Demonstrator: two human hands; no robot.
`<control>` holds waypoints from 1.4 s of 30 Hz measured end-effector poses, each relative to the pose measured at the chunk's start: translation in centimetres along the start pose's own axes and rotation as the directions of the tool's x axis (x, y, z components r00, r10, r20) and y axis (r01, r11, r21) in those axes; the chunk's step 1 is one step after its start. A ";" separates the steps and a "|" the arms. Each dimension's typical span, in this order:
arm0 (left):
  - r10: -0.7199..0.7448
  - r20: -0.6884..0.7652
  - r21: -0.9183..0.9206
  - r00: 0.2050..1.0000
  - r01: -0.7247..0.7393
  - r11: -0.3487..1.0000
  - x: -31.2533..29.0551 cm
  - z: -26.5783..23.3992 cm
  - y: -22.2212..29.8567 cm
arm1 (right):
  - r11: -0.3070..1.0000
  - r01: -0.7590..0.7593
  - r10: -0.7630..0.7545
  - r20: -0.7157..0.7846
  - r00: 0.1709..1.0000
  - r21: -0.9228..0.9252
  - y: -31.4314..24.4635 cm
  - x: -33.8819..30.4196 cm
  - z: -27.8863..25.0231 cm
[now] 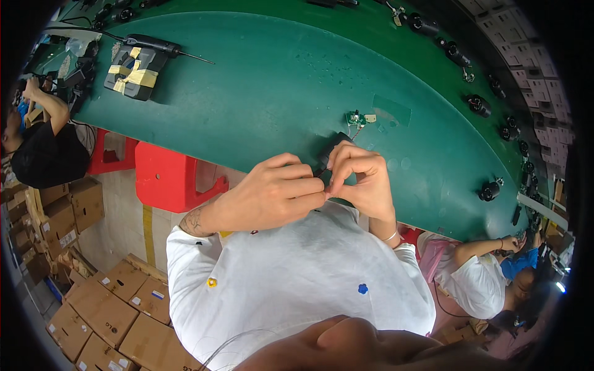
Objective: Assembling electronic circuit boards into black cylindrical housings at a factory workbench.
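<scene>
Black housing by R hand, long axis near-L to far-R.

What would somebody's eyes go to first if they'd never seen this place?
Probably the bright red stool, left of the person, by the near edge of the long green table. Next, perhaps the left hand and right hand in the middle, fingertips close together, though what they pinch is too small to tell. Just beyond them, a little green circuit board lies on the table.
</scene>
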State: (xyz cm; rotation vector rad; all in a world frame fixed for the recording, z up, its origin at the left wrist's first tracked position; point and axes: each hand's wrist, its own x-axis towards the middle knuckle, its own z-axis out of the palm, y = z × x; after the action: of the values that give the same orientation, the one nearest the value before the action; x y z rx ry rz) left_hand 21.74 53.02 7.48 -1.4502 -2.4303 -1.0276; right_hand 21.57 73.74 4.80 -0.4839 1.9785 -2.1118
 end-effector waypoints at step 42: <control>-0.551 -0.137 -0.058 0.823 0.549 0.834 3.9 10.6 -2.1 | 0.799 -0.120 -0.242 -0.499 0.832 -0.589 5.2 1.2 -7.8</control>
State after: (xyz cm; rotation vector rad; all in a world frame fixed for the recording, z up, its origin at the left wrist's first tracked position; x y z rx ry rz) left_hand 20.30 61.70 0.09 -0.6271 -2.7913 -1.1981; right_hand 17.19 80.10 -0.61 0.0090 3.0377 -1.7262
